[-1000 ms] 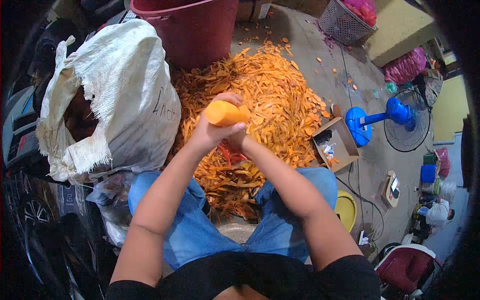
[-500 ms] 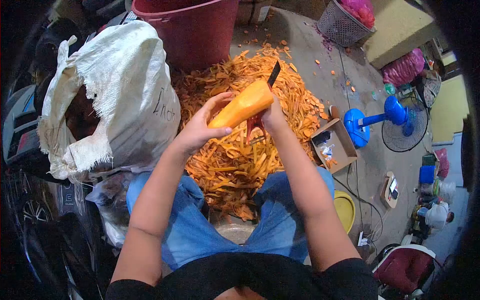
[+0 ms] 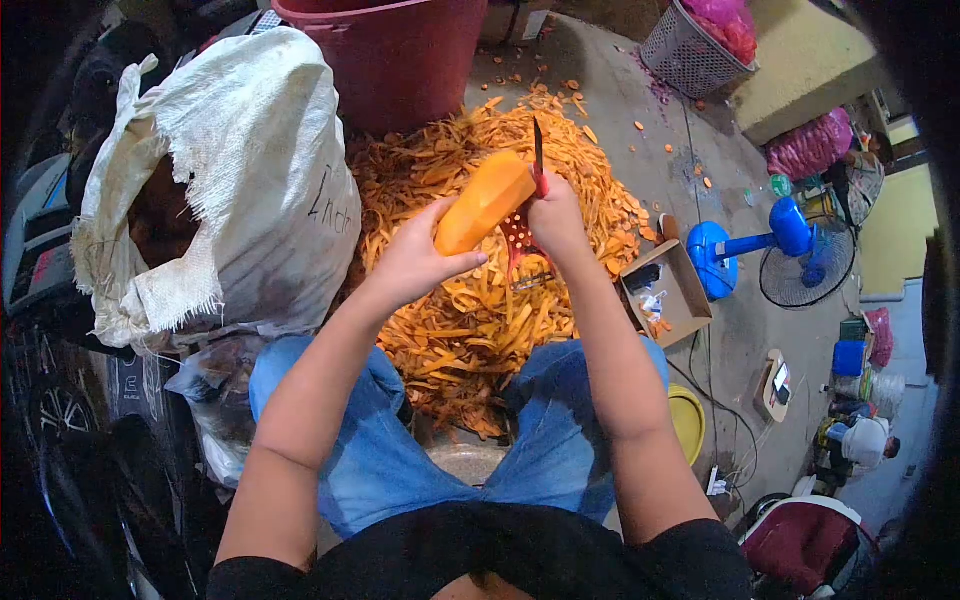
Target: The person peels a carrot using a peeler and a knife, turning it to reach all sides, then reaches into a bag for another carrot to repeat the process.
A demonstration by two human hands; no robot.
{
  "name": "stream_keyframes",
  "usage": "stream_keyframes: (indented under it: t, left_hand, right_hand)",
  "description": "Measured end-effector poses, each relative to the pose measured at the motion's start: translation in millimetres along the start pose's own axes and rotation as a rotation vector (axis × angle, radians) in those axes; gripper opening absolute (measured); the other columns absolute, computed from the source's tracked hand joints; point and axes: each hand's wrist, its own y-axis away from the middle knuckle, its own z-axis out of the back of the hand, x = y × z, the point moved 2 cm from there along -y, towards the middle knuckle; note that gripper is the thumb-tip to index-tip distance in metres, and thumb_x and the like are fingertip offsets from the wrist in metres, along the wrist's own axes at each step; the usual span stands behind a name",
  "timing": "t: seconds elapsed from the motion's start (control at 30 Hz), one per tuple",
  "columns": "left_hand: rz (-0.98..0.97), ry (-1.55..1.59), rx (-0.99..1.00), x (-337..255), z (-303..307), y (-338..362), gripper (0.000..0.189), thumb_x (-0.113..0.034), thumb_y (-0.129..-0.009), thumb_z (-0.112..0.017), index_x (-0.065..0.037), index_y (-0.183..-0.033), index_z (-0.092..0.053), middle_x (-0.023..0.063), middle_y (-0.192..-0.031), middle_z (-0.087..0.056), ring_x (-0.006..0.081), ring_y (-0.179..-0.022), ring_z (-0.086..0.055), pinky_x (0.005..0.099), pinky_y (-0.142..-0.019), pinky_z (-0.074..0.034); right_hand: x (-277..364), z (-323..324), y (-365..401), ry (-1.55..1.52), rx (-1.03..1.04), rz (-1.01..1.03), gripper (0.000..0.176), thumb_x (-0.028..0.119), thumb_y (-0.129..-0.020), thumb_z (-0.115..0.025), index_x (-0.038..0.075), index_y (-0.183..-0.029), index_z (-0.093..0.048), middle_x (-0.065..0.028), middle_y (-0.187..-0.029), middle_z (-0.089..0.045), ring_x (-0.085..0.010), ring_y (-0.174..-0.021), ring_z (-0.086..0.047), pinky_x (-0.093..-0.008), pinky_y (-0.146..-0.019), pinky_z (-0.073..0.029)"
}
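My left hand [image 3: 425, 258] is wrapped around a large peeled orange carrot [image 3: 484, 203], its thumb stretched along the lower end. The carrot tilts up to the right, its thick top close to my right hand [image 3: 556, 215]. That hand is closed around a knife [image 3: 539, 150] with a red handle and a dark blade pointing up. Below the same hand hangs a red peeler [image 3: 522, 262] with a metal blade across its end; its grip is hidden in the palm. Beneath both hands spreads a heap of orange peelings [image 3: 475, 335].
A torn white woven sack [image 3: 265, 170] stands left, a red tub [image 3: 390, 70] behind the heap. On the right are a cardboard box [image 3: 682, 300], a blue fan [image 3: 750, 238], a yellow lid [image 3: 686, 425] and cables. Farther off, a person [image 3: 865, 440] is at the right edge.
The carrot has turned in my left hand and its upper end has shifted slightly left. My right hand has moved a little right, and the knife blade now stands nearly upright.
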Motion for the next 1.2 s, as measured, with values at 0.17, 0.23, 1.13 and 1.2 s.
stream_keyframes:
  t: [0.17, 0.23, 1.13, 1.2]
  left_hand:
    - [0.029, -0.025, -0.057, -0.6, 2.3, -0.4, 0.059, -0.020, -0.058, -0.067, 0.001, -0.107, -0.040, 0.0130, -0.094, -0.052, 0.0195, -0.086, -0.051, 0.0288, -0.076, -0.039]
    - [0.048, -0.037, -0.078, 0.4, 4.1, -0.9, 0.059, -0.019, -0.058, -0.067, 0.001, -0.107, -0.040, 0.0129, -0.094, -0.052, 0.0196, -0.086, -0.051, 0.0288, -0.075, -0.039]
    - [0.259, 0.024, -0.105, 18.7, 9.1, -6.3, 0.062, -0.009, -0.054, -0.060, 0.002, -0.110, -0.036, 0.0122, -0.087, -0.052, 0.0172, -0.077, -0.053, 0.0265, -0.067, -0.042]
    - [0.246, 0.020, -0.111, 12.9, 9.7, -4.8, 0.062, -0.009, -0.054, -0.060, 0.001, -0.111, -0.035, 0.0127, -0.089, -0.052, 0.0181, -0.078, -0.052, 0.0267, -0.069, -0.042]
  right_hand:
    - [9.7, 2.0, 8.3, 0.733, -0.173, 0.217, 0.010, 0.001, -0.066, -0.046, 0.003, -0.075, -0.050, -0.0140, -0.063, -0.055, -0.0241, -0.062, -0.056, -0.0312, -0.054, -0.043]
    - [19.2, -7.4, 18.8, 1.185, -0.206, 0.194, 0.011, 0.012, -0.067, -0.053, 0.005, -0.073, -0.048, -0.0150, -0.057, -0.052, -0.0264, -0.055, -0.054, -0.0342, -0.049, -0.042]
    - [-6.8, -22.3, 26.4, 1.345, -0.076, 0.306, 0.011, 0.013, -0.068, -0.052, 0.004, -0.067, -0.046, -0.0110, -0.050, -0.052, -0.0244, -0.046, -0.055, -0.0334, -0.042, -0.043]
    - [-3.0, -22.3, 26.0, 1.329, -0.095, 0.308, 0.012, 0.014, -0.068, -0.052, 0.004, -0.067, -0.046, -0.0112, -0.050, -0.053, -0.0245, -0.046, -0.054, -0.0333, -0.042, -0.043]
